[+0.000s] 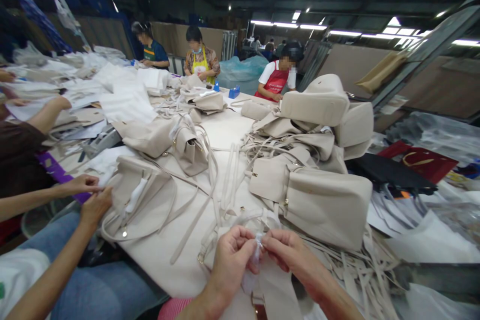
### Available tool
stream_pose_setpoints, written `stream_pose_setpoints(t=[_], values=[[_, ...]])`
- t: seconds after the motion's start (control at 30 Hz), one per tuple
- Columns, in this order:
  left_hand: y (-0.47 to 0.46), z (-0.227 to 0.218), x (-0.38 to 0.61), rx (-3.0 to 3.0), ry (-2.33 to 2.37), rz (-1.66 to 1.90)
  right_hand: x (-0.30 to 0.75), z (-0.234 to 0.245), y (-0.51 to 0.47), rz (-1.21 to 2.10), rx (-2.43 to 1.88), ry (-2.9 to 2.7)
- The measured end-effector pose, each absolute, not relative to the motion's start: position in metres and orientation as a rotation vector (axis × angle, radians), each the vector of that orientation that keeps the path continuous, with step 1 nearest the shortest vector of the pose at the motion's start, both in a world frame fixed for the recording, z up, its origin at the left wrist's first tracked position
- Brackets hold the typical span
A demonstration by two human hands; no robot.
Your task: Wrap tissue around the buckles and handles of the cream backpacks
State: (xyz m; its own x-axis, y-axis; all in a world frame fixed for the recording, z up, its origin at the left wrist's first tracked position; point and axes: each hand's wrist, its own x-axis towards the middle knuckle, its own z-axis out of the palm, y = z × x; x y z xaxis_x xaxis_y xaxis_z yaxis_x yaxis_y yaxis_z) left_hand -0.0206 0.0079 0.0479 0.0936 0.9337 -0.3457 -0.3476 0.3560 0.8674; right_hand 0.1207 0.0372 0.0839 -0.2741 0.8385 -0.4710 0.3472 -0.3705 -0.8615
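Observation:
My left hand point(231, 259) and my right hand point(288, 252) meet at the table's near edge, fingers pinched on a small piece of clear plastic wrap point(257, 250). The wrap hangs over a beige bag part point(273, 287) lying under my hands. Beige straps point(228, 180) run across the table just beyond them. A stuffed beige handbag point(328, 205) lies to the right of my hands.
A pile of beige handbags point(318, 110) rises at the right. A co-worker's hands point(92, 195) at the left touch another beige bag point(138, 195). Several people work at the far end of the white table point(225, 130). Loose strap offcuts point(360, 265) hang at the right edge.

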Motion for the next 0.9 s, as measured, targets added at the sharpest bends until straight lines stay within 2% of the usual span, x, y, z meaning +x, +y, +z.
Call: stream_pose_setpoints(t=[0.1, 0.3, 0.5, 0.63, 0.77, 0.9], values=[[0.006, 0.05, -0.022, 0.539, 1.021, 1.027, 0.123, 0.079, 0.034, 1.812, -1.473, -1.376], [0.0, 0.051, -0.021, 0.552, 1.011, 1.049, 0.119, 0.059, 0.03, 1.81, -1.442, -1.245], [0.001, 0.048, -0.018, 0.627, 1.031, 1.086, 0.116, 0.051, 0.024, 1.498, -1.572, -1.056], [-0.002, 0.047, -0.018, 0.665, 1.058, 1.122, 0.121, 0.058, 0.012, 1.337, -1.607, -1.154], [-0.007, 0.045, -0.017, 0.777, 1.09, 1.118, 0.117, 0.065, 0.005, 1.51, -1.521, -1.218], [-0.008, 0.044, -0.017, 0.781, 1.084, 1.099, 0.11, 0.066, 0.005, 1.741, -1.457, -0.967]])
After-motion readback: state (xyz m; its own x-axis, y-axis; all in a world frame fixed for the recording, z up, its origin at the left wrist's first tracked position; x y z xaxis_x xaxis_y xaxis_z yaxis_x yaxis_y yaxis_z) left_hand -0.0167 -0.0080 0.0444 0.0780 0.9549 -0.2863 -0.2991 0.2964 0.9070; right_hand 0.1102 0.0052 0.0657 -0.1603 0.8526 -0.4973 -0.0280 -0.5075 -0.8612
